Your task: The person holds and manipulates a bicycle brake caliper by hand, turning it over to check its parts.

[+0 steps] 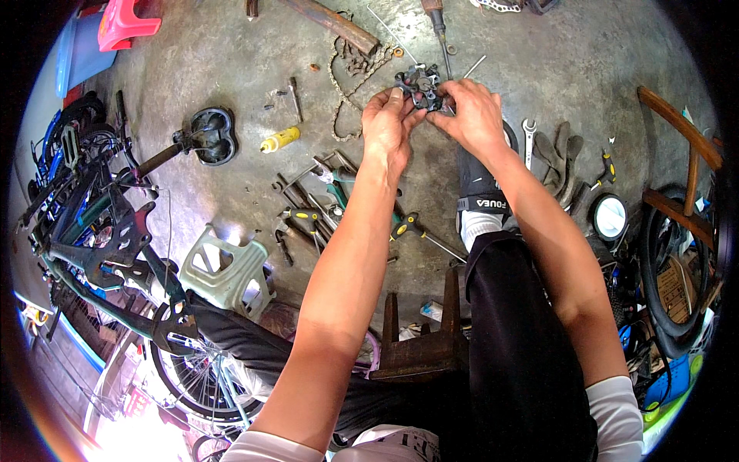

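Note:
Both my hands meet over the floor at the upper middle, around a small cluster of black and silver metal bike parts (pixel 421 83), perhaps a derailleur. My left hand (pixel 387 127) pinches its left and lower side between thumb and fingers. From the right, my right hand (pixel 473 115) grips it with curled fingers, hiding part of that side. A screwdriver with a dark handle (pixel 434 15) lies just beyond, its shaft pointing toward my hands. To the left, a greasy bicycle chain (pixel 348 98) lies in loose loops. Thin metal rods stick out behind the held part.
Hand tools (pixel 315 200) lie below my left hand, near a yellow bottle (pixel 280 139). A wrench (pixel 528 142) and grey gloves (pixel 558 158) lie right. A green stool (pixel 223 266) and bike frame (pixel 100 231) stand left; a wooden frame (pixel 681 127) and tires (pixel 654 262) are far right.

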